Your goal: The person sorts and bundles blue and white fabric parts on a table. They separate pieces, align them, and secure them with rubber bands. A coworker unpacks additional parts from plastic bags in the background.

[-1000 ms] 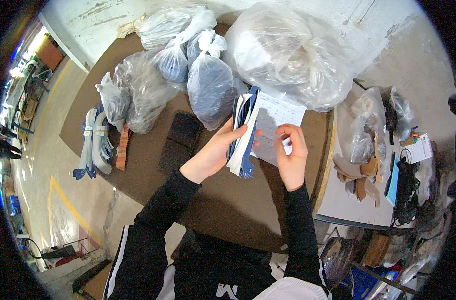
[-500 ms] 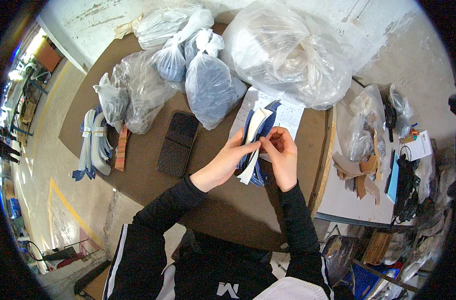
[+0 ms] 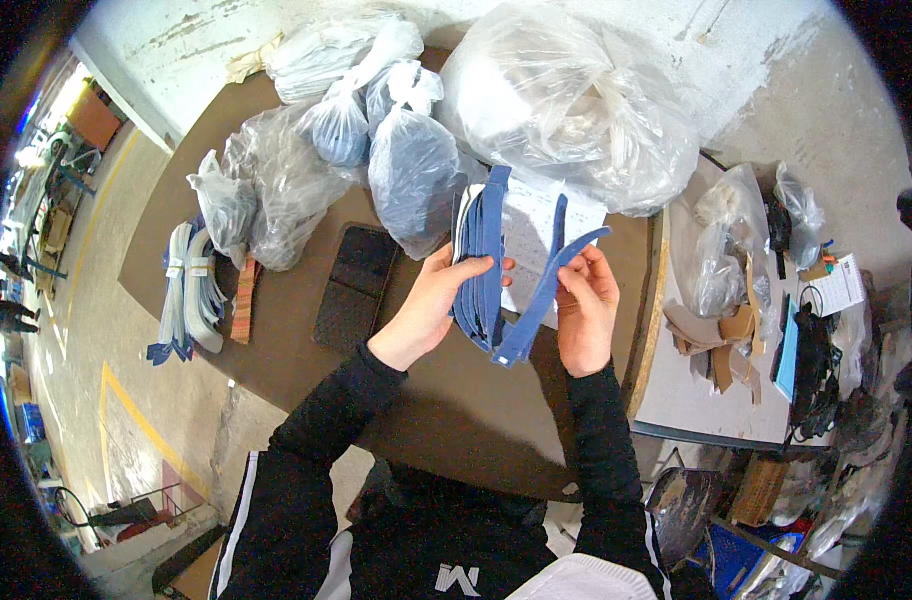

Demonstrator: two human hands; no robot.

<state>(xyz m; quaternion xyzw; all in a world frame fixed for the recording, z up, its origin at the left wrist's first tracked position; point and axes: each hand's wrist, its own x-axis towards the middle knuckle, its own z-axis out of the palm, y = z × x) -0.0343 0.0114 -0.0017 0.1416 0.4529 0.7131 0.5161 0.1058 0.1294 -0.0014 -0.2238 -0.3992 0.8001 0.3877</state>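
My left hand is closed around a stack of blue and white strips, thumb lying across the front. To its right, my right hand pinches a couple of loose blue strips between thumb and fingers. Their lower ends come close to the foot of the stack; I cannot tell whether they touch it. Behind the strips lies a sheet of paper with writing, partly covered. Left of my left hand, a black phone-like case rests on the brown table.
Tied bundles of white and blue strips lie at the table's left edge beside a striped orange piece. Filled plastic bags and a big clear bag line the back. A side table at right holds cardboard scraps.
My hands have moved apart. The stack in my left hand now shows its blue side, and a couple of blue strips have come away to the right in my right hand.
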